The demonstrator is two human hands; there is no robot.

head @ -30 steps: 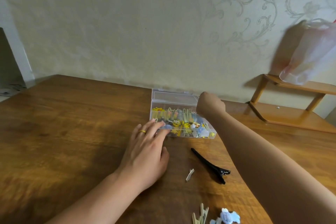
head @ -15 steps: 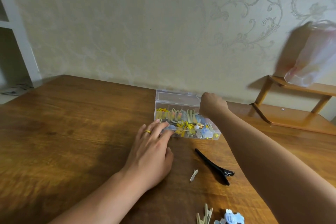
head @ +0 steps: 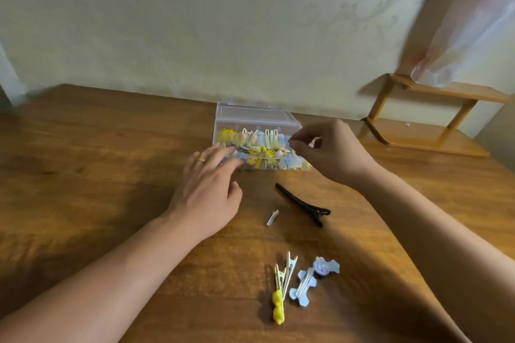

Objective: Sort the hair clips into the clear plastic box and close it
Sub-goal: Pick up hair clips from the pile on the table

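Box (head: 252,120) of clear plastic, lid up, at worktop (head: 83,161) rear. Left hand (head: 207,191) flat, fingertips on front edge. Right hand (head: 331,152) curled at right rim, contents unclear. Black clip (head: 302,203), yellow clips (head: 281,287) in front.

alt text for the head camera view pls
A person's left hand rests against an open clear plastic box of colourful hair clips on a wooden table; the right hand hovers curled over it. A long black clip lies nearer.
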